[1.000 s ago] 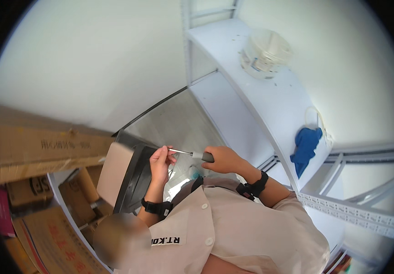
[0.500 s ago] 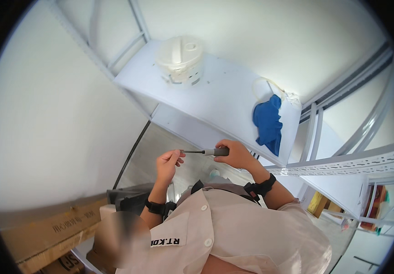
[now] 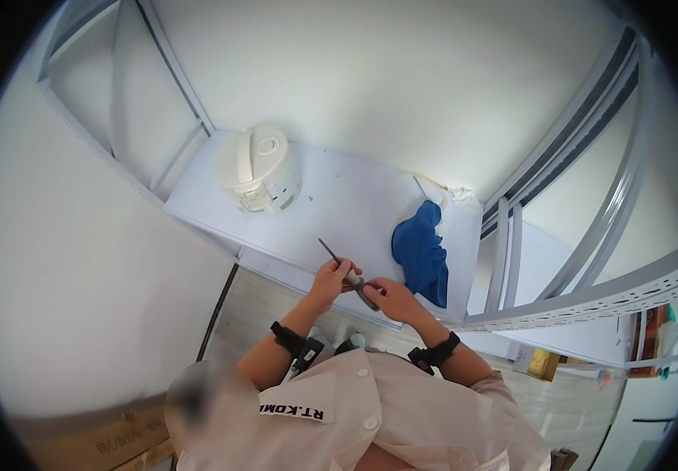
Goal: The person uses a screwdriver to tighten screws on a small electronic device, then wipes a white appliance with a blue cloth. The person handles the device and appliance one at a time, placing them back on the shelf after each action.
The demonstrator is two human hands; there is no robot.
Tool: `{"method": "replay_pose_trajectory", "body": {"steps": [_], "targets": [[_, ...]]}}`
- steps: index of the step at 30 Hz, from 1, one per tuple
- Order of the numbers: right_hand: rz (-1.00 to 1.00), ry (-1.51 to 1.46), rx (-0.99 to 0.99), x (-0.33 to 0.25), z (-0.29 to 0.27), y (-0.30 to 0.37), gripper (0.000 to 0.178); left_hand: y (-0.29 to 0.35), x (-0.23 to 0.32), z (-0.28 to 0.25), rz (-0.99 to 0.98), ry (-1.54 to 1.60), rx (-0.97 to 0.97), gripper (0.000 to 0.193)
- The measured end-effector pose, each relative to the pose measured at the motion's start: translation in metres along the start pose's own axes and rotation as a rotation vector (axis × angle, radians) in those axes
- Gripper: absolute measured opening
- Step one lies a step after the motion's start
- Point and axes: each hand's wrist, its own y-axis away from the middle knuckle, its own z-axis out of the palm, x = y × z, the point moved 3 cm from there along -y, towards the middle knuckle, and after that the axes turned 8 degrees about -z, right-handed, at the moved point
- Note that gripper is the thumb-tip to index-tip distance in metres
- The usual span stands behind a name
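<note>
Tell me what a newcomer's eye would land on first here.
Probably the blue cloth, a vivid patch near the right end of the pale shelf. Next, the lidded white rice cooker, near the shelf's left end. Then the screwdriver, held by the left hand and the right hand just below the picture's centre, its tip toward the upper left.

Shelf [image 3: 343, 208]: from afar, I see rice cooker [image 3: 257, 171] on its left, cloth [image 3: 421, 253] on its right.
Screwdriver [image 3: 353, 278]: in left hand [image 3: 332, 283] and right hand [image 3: 397, 301], nearer me than the cloth.
Cardboard box [image 3: 91, 438]: at near left.
</note>
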Motion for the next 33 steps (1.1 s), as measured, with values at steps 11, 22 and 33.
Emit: {"method": "replay_pose_trajectory", "body": {"steps": [11,22,33], "targets": [[-0.024,0.679,0.797,0.038,-0.069,-0.013,0.093,-0.043,0.028,0.022,0.011,-0.609,-0.034,0.032],[-0.082,0.429,0.671,0.054,-0.081,-0.015,0.085,-0.100,0.022,0.026,0.181,-1.031,-0.089,0.090],[-0.294,-0.195,1.058,0.045,-0.101,0.064,0.079,-0.104,0.025,0.067,0.428,-1.168,-0.034,0.077]]}}
